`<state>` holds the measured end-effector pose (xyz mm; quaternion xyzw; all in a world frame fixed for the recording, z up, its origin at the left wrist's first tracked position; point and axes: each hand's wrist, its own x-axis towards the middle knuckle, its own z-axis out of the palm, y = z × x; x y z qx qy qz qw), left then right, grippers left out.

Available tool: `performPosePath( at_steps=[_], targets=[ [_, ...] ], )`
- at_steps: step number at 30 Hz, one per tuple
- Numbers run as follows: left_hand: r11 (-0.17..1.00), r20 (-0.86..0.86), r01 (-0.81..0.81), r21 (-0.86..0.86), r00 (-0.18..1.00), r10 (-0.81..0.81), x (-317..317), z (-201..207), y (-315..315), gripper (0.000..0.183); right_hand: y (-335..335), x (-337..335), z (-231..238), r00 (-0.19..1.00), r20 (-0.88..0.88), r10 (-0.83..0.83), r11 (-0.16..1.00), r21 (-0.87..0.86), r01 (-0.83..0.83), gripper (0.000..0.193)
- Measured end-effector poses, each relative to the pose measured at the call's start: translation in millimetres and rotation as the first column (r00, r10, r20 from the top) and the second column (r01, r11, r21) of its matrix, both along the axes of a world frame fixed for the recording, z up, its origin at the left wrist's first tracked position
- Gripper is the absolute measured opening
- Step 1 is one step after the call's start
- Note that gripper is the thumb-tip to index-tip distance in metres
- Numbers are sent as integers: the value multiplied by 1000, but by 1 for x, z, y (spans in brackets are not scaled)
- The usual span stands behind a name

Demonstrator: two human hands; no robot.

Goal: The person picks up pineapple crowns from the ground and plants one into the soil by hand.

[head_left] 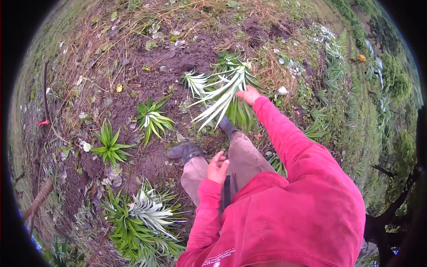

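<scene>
My right hand (249,95) is closed on a pineapple seedling (230,94) with long pale-green leaves, held above the soil beyond my right boot. Its leaves spread toward the left and my boots. Close to it, a smaller pale seedling (196,83) lies on the ground. By my left thigh, my left hand (217,168) hangs with nothing in it, its fingers loosely bent and apart. Two green seedlings, one at the middle left (152,119) and one farther left (110,144), stand in the bare soil. A heap of pineapple seedlings (138,222) lies at the lower left.
Dark bare soil (167,66) runs ahead, with dry straw (273,73) and weeds beside it. My boots (186,151) stand on the soil. More spiky plants (331,49) line the right side. A thin stick (46,91) with a pink tie stands at the left.
</scene>
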<state>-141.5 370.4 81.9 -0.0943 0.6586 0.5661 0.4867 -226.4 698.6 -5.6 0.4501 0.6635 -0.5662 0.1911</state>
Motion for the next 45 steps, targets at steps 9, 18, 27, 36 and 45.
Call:
performPosePath(
  at_steps=[9,18,27,36,45],
  targets=[
    [785,-136,-283,-552,958,250,9,-16,-222,34,261,-41,25,881,436,180,786,475,-396,63],
    [621,-81,-442,-647,850,520,79,12,-258,28,144,-54,-27,939,225,261,663,665,-344,47],
    [446,-553,-694,-565,719,420,24,37,-303,37,-93,64,-166,506,3,863,496,186,-848,26],
    [-406,-675,-719,-564,685,-275,-25,117,-569,51,-437,-81,-21,122,-344,931,204,212,-956,24],
    [54,-518,-585,-809,752,407,-124,81,-798,35,-665,-187,48,73,-556,828,251,252,-935,24]
  ],
)
